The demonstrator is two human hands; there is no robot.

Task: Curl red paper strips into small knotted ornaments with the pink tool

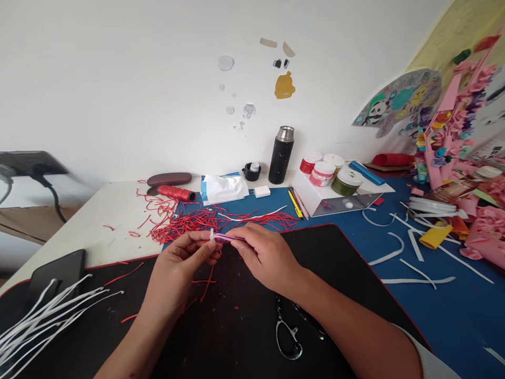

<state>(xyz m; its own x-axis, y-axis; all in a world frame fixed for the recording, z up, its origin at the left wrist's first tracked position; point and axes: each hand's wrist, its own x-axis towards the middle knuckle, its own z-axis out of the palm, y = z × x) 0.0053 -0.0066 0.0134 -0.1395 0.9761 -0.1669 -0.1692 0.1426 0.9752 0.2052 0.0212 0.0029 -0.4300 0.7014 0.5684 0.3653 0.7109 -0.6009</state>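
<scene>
Over the black mat, my left hand [183, 263] pinches a white cord [212, 235] between thumb and fingers, and a small loop of it stands up above the fingertips. Right beside it, my right hand [266, 255] is closed on a slim pink-and-purple strip [224, 238]. The strip reaches across to the white cord; its exact kind is unclear, and its other end is hidden in my right hand. A red strand shows behind the left fingers. Beyond both hands lies a heap of cut red cords [183, 223].
White cords [51, 316] lie over a dark phone [59, 273] at left. Glasses [289, 339] rest partly under my right forearm. Behind stand a red thread spool [177, 193], tissues [224, 188], a black thermos [281, 155] and lidded jars [347, 180]. Pink paper flowers [485, 231] fill the right.
</scene>
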